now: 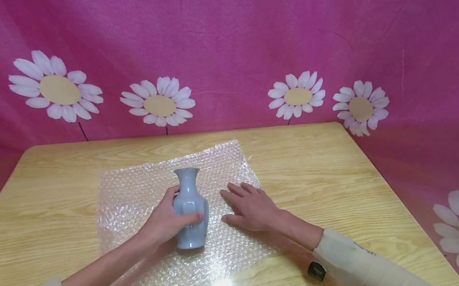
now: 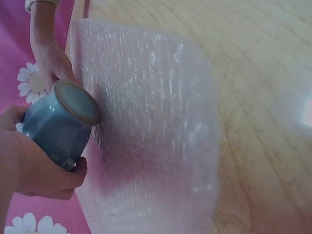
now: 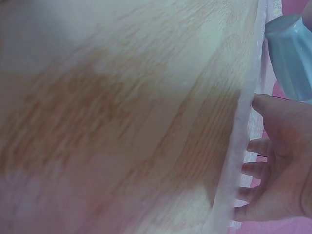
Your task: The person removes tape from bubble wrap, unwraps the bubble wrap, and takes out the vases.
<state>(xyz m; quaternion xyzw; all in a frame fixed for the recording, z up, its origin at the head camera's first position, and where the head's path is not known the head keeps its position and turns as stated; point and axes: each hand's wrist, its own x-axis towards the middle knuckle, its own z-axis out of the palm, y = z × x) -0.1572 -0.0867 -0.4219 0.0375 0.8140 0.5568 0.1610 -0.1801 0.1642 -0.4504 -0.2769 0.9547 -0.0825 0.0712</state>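
Note:
A pale blue glazed vase [image 1: 189, 201] with a flared mouth is held above a sheet of bubble wrap [image 1: 131, 197]. My left hand [image 1: 165, 220] grips its body, the thumb across the front. In the left wrist view the unglazed foot ring of the vase [image 2: 58, 126] shows, tilted off the sheet, with the left hand [image 2: 39, 170] around its side. My right hand [image 1: 252, 207] lies with spread fingers on the right part of the bubble wrap; the right wrist view shows these fingers [image 3: 253, 168] touching the sheet near its edge.
The bubble wrap lies on a light wood-grain table [image 1: 314, 175]. Behind the table hangs a magenta cloth [image 1: 223, 40] printed with white daisies. Bright light reflects off the table near its front edge.

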